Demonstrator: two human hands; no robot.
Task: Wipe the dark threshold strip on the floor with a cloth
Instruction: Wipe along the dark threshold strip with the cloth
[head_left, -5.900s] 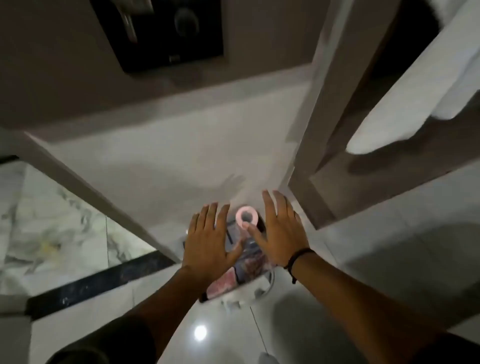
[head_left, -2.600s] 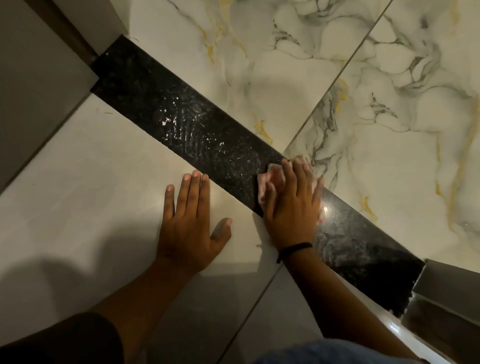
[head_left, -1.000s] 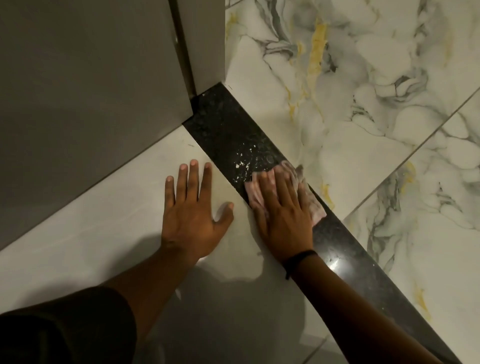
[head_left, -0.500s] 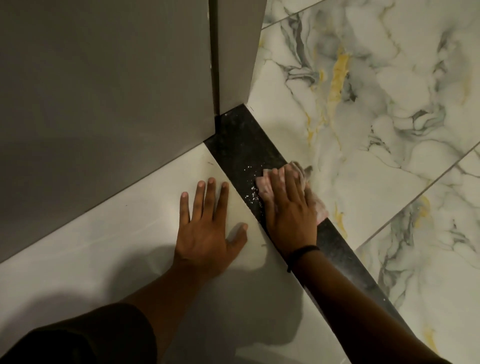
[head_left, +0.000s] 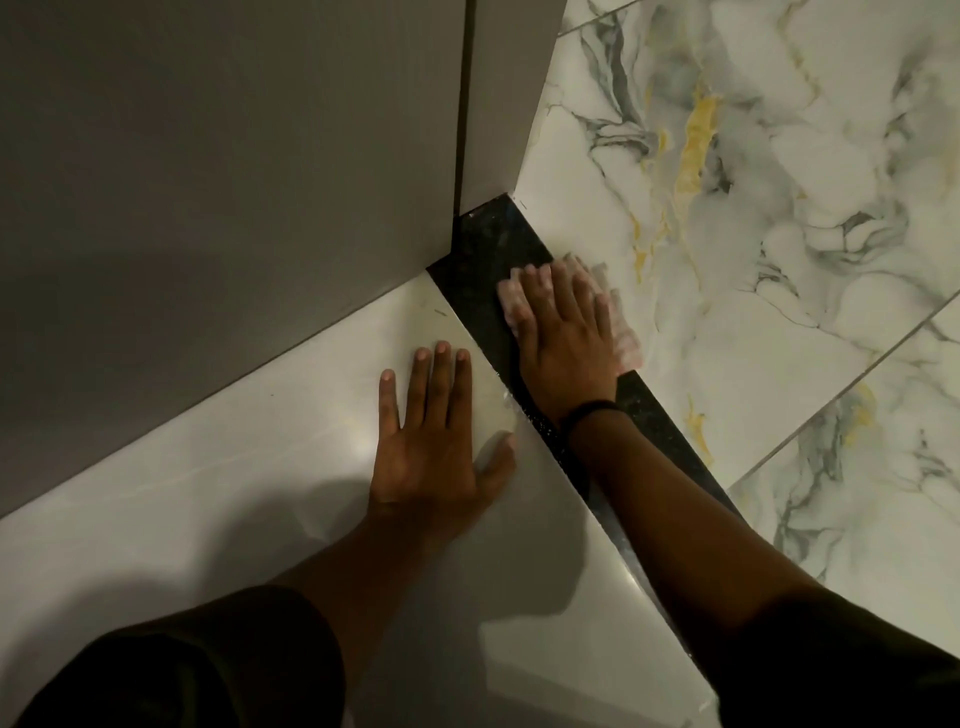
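We press our right hand (head_left: 563, 340), fingers flat, on the pink cloth (head_left: 623, 340) atop the dark threshold strip (head_left: 480, 260), near its far end. Left hand (head_left: 431, 447) lies open, empty, on the plain tile (head_left: 208, 467).

No readable text, label, brand, number or sign appears anywhere in view, on any surface or on anything the person wears.

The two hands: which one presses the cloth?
The right hand, wearing a dark wristband, presses the pink cloth; the left hand lies flat on bare tile.
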